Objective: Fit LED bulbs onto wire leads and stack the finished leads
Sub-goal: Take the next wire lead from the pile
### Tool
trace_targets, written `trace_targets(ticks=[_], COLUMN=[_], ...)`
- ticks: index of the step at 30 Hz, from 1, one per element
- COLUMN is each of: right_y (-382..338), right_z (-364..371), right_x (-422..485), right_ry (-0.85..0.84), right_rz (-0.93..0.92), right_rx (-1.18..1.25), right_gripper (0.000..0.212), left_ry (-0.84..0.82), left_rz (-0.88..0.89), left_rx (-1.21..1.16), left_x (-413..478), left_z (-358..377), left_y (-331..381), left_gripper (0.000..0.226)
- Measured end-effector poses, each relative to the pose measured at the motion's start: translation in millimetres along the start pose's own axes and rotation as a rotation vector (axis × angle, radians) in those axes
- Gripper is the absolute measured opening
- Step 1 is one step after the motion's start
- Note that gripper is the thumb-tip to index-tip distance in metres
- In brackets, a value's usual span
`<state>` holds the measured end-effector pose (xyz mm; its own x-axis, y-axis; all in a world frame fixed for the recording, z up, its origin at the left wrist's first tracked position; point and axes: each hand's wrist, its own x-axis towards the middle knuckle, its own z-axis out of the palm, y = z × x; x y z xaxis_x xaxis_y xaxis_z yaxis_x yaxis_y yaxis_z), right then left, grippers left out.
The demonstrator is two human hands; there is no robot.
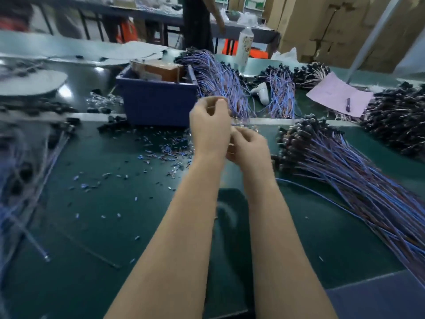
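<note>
Left hand (210, 130) and right hand (249, 148) meet, fingers curled, their grip too blurred to tell, between scattered LED bulbs (161, 153) and piled wire leads (345, 171), blue bin (158, 104) behind.

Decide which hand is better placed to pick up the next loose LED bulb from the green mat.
Probably the left hand: the scattered LED bulbs lie on its side; the right hand would cross over.

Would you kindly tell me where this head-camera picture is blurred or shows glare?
Head view: motion blur smears the wire leads at the left edge; the left hand and right hand are soft, so their grip is unclear; glare spots sit on the dark tabletop behind.
</note>
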<state>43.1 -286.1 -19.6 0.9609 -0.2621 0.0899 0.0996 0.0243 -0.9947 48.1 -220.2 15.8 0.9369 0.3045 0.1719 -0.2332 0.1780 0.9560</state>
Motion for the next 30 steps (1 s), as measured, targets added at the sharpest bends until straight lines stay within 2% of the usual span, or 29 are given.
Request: trace_targets(ticks=[3,7,10,13,15,17,21,23,26,28,30], right_y=[5,16,26,31,34,34,22,17,15,16,9], right_z=[77,168,222,253,263,267,276,277,270,262,250], right_x=[-11,-34,-46,-58,-63,-65,-60,-55,-47,-42,-39], right_ry=[-0.225,-0.455,-0.573,-0.653,-0.637,-0.586,-0.580,-0.607,-0.624,-0.620,-0.621], right_rz=[-0.115,-0.177,-0.219,-0.240,-0.276,-0.297,-0.090,-0.049,-0.013,0.091,0.197], right_rx=[-0.365,-0.621,-0.833,-1.025,-1.085,-1.062,-0.893,-0.887,-0.902,-0.775,-0.480], right_gripper=[0.017,0.011,0.006,0.027,0.030,0.028,0.027,0.016,0.034,0.034,0.018], left_ry=[0.303,0.601,0.753,0.837,0.870,0.883,0.903,0.901,0.894,0.894,0.862], left_rz=[-0.010,0.001,-0.010,-0.007,-0.025,-0.044,-0.054,-0.061,-0.047,-0.019,0.032], left_rx=[-0.148,-0.229,-0.275,-0.317,-0.330,-0.365,-0.443,-0.459,-0.461,-0.427,-0.325], left_x=[23,44,54,58,59,60,63,63,64,64,63], left_z=[-70,-150,-193,-220,-230,-235,-238,-238,-237,-237,-234], left_y=[14,29,36,42,44,44,43,44,45,46,44], left_gripper=[0.019,0.018,0.014,0.013,0.012,0.014,0.016,0.015,0.015,0.015,0.013])
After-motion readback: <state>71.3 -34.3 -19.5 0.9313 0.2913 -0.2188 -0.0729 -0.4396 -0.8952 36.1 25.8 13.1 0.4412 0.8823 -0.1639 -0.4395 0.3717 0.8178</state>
